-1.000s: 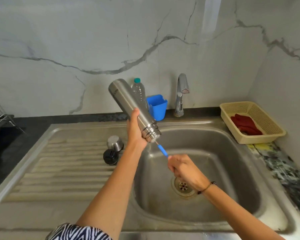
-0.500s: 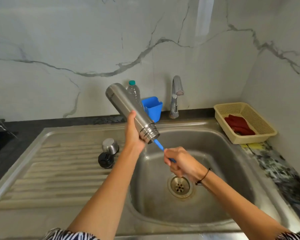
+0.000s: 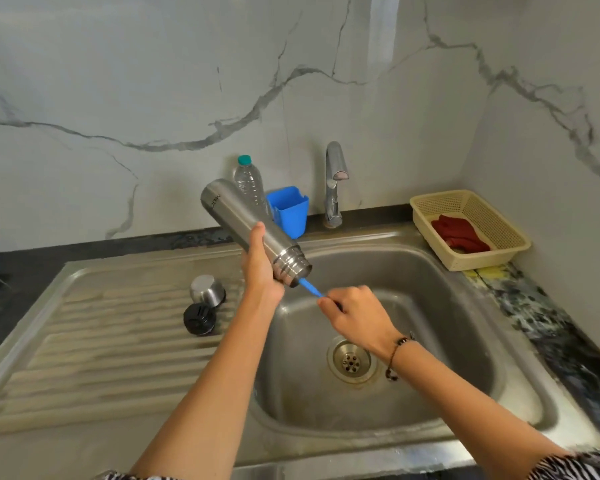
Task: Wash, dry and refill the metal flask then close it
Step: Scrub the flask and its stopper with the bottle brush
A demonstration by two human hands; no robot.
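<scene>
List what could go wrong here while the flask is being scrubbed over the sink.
1. The left hand grips the tilted metal flask alone; if wet, it might slip into the sink.
2. The right hand holds the blue brush handle near its end; a hard push may jolt the flask.
3. The steel cup and black stopper sit near the left forearm and could get knocked.

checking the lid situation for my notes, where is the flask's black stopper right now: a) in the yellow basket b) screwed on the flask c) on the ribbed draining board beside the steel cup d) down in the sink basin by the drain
c: the black stopper lies on the draining board just in front of the steel cup, while the flask, gripped by the left hand, has an open mouth with the blue brush handle in it.
</scene>
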